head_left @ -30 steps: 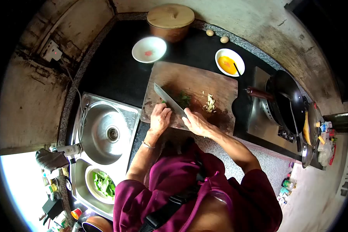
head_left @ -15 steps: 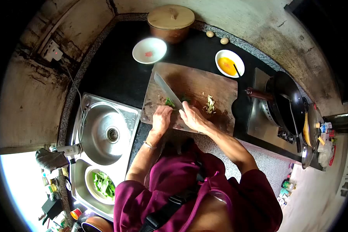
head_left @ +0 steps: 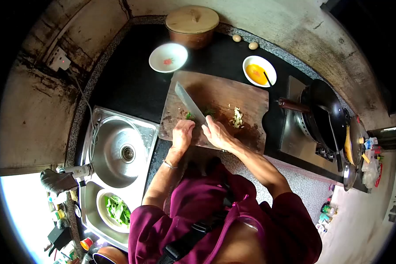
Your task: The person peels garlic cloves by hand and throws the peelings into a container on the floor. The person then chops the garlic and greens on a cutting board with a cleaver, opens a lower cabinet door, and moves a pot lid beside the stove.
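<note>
My right hand (head_left: 218, 133) is closed around the handle of a large knife (head_left: 188, 102), whose blade points up and left over the wooden cutting board (head_left: 233, 90). Beside the blade, my left hand (head_left: 182, 134) has its fingers curled and pressed on green herbs (head_left: 189, 116) at the board's left part. More chopped greens (head_left: 209, 111) lie just right of the blade, partly hidden by it. A small heap of chopped pale pieces (head_left: 237, 118) rests on the board's right half.
Behind the board are a white bowl (head_left: 168, 57), a lidded pot (head_left: 192, 26), two eggs and a bowl of beaten egg (head_left: 259, 71). A wok (head_left: 325, 114) sits at right. At left, a sink (head_left: 119, 152) adjoins a basket of leafy greens (head_left: 117, 210).
Compared with one second ago, the knife's blade and my right hand have moved slightly up. The green herbs by my left fingers show more than at first.
</note>
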### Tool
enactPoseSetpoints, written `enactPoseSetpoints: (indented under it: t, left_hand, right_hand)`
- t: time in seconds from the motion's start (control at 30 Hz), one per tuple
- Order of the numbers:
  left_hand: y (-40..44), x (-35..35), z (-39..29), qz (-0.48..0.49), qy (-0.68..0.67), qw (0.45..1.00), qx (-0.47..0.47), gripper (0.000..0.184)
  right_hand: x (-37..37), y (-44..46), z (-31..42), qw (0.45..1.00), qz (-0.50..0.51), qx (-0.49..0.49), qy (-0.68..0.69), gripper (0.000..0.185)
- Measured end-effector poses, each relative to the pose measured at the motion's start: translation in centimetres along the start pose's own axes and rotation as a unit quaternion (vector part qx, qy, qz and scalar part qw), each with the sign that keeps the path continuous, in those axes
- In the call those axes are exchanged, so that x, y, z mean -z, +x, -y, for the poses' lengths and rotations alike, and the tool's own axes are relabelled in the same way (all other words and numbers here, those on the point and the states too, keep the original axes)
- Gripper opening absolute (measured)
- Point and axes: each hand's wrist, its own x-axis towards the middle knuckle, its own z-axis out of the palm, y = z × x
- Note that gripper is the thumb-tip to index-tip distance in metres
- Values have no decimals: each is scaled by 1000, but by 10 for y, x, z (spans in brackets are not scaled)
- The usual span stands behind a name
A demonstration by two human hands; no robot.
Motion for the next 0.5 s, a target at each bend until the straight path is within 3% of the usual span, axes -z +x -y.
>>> enactPoseSetpoints:
  t: [0.07, 0.1, 0.23, 0.4, 0.5]
  left_hand:
    - [-2, -2, -3, -8, 8, 1000, 12, 10]
    - [-3, -1, -4, -8, 4, 1000, 15, 11]
    - [-5, 3, -5, 3, 12, 1000, 17, 12]
    - [-1, -1, -5, 11, 19, 1000, 15, 11]
    - [0, 3, -7, -35, -4, 999, 24, 9]
  right_hand:
    - [10, -8, 1, 998, 26, 19, -53, 16]
    - [23, -12, 15, 993, 93, -6, -70, 19]
    - [6, -17, 6, 995, 51, 57, -63, 22]
    - [1, 3, 7, 995, 93, -6, -38, 20]
    - [1, 1, 7, 999, -10, 7, -32, 20]
